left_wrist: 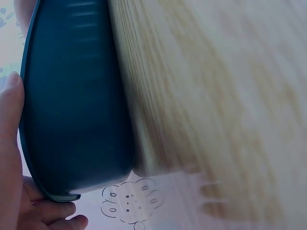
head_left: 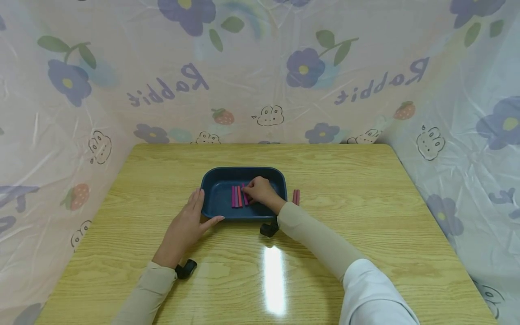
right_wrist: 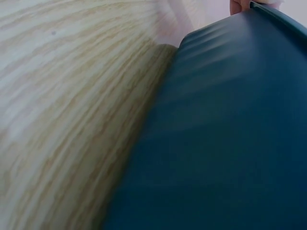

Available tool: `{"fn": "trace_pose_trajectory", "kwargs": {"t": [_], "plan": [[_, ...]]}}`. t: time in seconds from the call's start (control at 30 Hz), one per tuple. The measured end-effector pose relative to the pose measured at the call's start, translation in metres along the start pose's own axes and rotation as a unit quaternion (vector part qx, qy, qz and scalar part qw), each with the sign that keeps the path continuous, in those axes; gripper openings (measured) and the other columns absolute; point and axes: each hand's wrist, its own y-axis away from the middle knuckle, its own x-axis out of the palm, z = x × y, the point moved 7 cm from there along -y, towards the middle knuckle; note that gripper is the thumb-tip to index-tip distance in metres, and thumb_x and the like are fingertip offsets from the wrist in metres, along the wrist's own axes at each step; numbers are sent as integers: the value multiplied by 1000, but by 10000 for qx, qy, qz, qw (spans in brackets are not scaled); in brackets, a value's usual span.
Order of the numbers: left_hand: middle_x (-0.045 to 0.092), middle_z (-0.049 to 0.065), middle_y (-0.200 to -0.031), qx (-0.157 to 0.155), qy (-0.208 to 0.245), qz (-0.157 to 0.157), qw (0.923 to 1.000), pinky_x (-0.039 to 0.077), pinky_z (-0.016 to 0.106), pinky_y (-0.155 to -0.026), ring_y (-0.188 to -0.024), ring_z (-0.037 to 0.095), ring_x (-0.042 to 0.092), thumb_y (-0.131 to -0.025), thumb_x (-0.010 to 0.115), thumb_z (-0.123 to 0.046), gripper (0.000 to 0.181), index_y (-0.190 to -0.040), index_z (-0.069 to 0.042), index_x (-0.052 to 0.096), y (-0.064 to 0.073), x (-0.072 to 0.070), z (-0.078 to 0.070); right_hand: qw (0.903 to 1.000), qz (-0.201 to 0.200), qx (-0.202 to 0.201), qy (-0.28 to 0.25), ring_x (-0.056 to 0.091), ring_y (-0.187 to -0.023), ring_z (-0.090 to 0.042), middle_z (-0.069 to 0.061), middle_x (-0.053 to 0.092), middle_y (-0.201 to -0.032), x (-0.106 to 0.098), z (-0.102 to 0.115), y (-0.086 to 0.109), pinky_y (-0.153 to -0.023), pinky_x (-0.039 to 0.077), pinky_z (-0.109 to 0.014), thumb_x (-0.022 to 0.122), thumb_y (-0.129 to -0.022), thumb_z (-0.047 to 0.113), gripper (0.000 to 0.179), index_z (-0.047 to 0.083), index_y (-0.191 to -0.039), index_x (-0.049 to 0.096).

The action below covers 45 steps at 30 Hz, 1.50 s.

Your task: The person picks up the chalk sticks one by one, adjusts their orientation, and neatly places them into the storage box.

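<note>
A dark blue tray point(head_left: 219, 215) with rounded corners sits on the wooden table. Inside it several thin purple, pink and red sticks point(head_left: 236, 197) lie side by side. My right hand point(head_left: 262, 192) reaches into the tray, thumb and fingertips pinching a purple stick point(head_left: 245, 199) just right of the row. At the tray's left front corner is my left hand point(head_left: 187, 228), fingers extended along the left side and thumb spread against the near rim. The left wrist view shows the thumb point(left_wrist: 13, 91) along the rim. In the right wrist view the tray's outer wall point(right_wrist: 216, 134) hides the right hand.
Two dark red sticks point(head_left: 296, 197) lie on the table point(head_left: 345, 180) just right of the tray. Black wrist cameras stick out beside the left wrist point(head_left: 186, 269) and right wrist. A printed curtain point(head_left: 252, 90) encloses the table's back and sides.
</note>
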Motion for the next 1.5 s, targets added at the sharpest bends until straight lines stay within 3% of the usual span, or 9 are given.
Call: {"fn": "trace_pose_trajectory", "kwargs": {"t": [0.8,1.5], "plan": [[11,18,-153,-111,4,156,9998,33,51,-101,-139,31,14,-80,39,-76,105,-149,-2,10,-1,1,0,9998,-121,-152,66,65,-59,-14,-6,66,-66,-1,1,1,-52,54,-25,59,-93,25,35,-1,-69,66],[13,19,-152,-161,13,91,9998,32,51,-102,-139,31,15,-80,42,-75,105,-149,-3,10,-1,3,2,9997,-141,-190,112,64,-58,-14,-5,65,-67,-2,0,1,-53,54,-26,55,-94,24,35,1,-70,66]]}}
